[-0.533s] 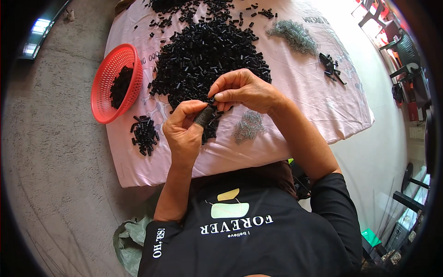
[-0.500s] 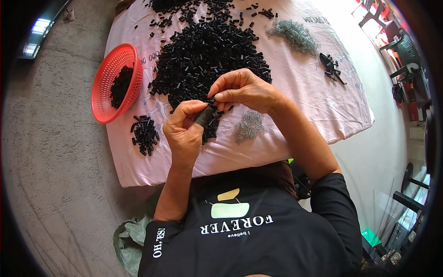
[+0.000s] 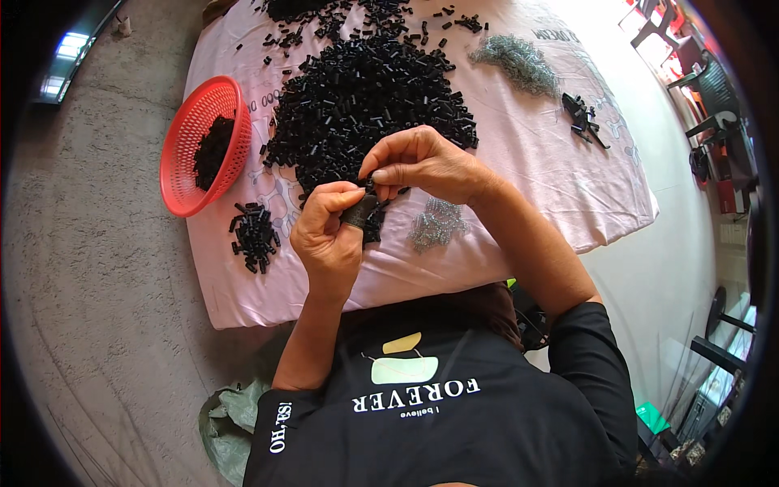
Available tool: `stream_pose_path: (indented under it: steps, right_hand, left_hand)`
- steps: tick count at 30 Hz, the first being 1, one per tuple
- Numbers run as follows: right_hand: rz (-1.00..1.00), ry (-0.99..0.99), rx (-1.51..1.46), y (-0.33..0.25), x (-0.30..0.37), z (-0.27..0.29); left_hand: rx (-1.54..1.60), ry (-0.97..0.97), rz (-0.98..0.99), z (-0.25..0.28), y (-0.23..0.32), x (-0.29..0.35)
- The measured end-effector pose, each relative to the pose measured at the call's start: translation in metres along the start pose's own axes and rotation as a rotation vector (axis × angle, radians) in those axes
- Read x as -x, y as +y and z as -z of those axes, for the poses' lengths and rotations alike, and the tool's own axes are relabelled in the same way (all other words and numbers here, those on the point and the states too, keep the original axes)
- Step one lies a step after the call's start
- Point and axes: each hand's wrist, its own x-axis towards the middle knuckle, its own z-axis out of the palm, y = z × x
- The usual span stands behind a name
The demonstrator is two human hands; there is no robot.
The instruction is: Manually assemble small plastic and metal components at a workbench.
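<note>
My left hand and my right hand meet over the near edge of a big heap of small black tube-shaped pieces. The left fingers are closed in a pinch on a small black piece, and a dark cover wraps the left thumb. The right thumb and forefinger pinch at the upper end of the same spot; what they grip is too small to make out. Beside my right wrist lies a small pile of thin silvery metal parts, perhaps springs. Left of my left hand is a smaller pile of black pieces.
A red plastic basket with black pieces in it stands at the left edge of the pink cloth-covered table. Farther right lie a larger silvery pile and several black parts. Chairs stand beyond the right side.
Both hands have shifted slightly and stay together. The right fingers have come a little left and down, closer over the left fingertips. The piles and basket look unchanged.
</note>
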Motion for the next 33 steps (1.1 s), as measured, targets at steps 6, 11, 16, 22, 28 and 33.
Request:
stream_pose_path:
  steps: [6, 11, 16, 22, 28, 33]
  right_hand:
    - [-0.020, 0.004, -0.050, 0.006, -0.001, 0.001]
    - [-0.042, 0.010, -0.068, 0.006, -0.001, 0.002]
    - [-0.023, -0.012, -0.176, 0.005, -0.001, -0.001]
    - [-0.022, -0.015, -0.180, 0.004, -0.001, -0.005]
    - [-0.029, -0.037, -0.201, 0.007, -0.002, -0.006]
    - [-0.032, -0.012, -0.160, 0.009, -0.002, -0.006]
  left_hand:
    - [-0.014, -0.023, 0.054, 0.001, 0.003, -0.003]
    - [-0.084, -0.032, 0.124, 0.004, 0.002, -0.004]
    - [-0.375, -0.103, -0.022, 0.005, 0.015, -0.010]
    - [-0.504, -0.236, -0.077, 0.010, 0.029, -0.018]
    - [-0.550, -0.279, -0.104, 0.009, 0.033, -0.020]
    - [-0.552, -0.288, -0.093, 0.010, 0.033, -0.019]
